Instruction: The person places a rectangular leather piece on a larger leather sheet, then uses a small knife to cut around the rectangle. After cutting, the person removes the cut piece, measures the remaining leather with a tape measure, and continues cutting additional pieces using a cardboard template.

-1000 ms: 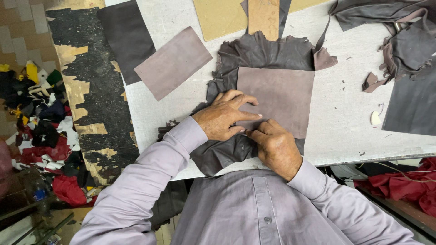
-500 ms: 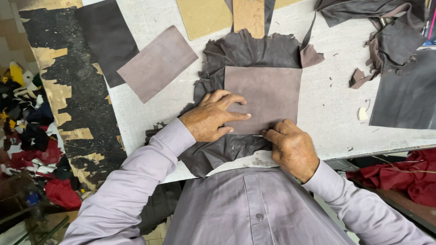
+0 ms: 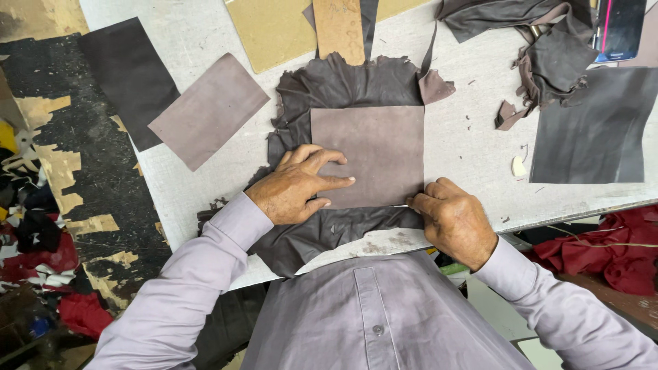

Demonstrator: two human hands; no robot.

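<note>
The left hand [image 3: 291, 186] is pressing flat on the stiff brown square [image 3: 370, 154], the right hand [image 3: 452, 219] is pinching its near corner, over soft, floppy dark leather [image 3: 329, 89].

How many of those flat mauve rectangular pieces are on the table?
2. One mauve piece lies on the dark leather hide under the left hand; the other mauve piece lies apart, up-left. More may be hidden.
</note>
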